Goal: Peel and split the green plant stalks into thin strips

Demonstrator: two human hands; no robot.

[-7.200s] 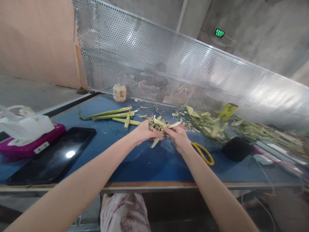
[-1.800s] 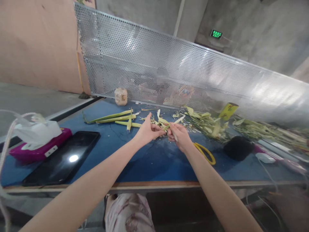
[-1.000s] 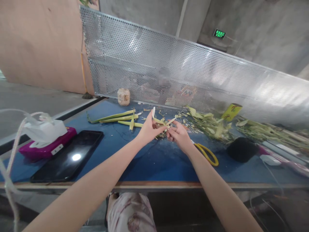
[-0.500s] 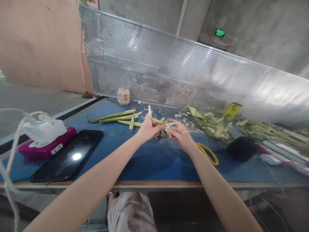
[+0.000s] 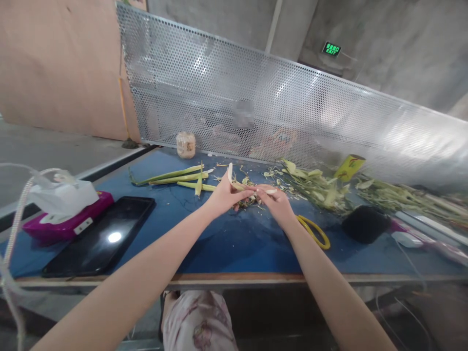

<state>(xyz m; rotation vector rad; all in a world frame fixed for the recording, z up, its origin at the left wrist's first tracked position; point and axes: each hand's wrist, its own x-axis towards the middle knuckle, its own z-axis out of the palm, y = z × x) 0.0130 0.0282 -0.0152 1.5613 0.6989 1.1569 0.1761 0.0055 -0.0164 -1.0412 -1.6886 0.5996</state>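
Note:
My left hand (image 5: 224, 196) is closed on a pale plant stalk (image 5: 230, 171), whose whitish tip sticks up past the thumb. Fingertips of my right hand (image 5: 276, 202) pinch close against the left fingers, and a pale strip (image 5: 270, 192) lies along them. Whether strip and stalk are one piece, I cannot tell. Under both hands is a heap of shredded plant scraps (image 5: 243, 204). Left of the hands lie several long green stalks (image 5: 179, 178). A pile of pale green leaves and stems (image 5: 321, 187) sits to the right.
At the left are a black phone (image 5: 100, 236) and a magenta power strip (image 5: 69, 222) with a white charger. A jar (image 5: 186, 145) stands by the perforated metal screen (image 5: 226, 87). To the right lie a yellow ring (image 5: 316, 234), a black object (image 5: 365, 224) and a yellow container (image 5: 349, 167).
My hands have drawn together, with the right fingers now against the left ones. The pale strip at the right hand has turned and dips slightly lower.

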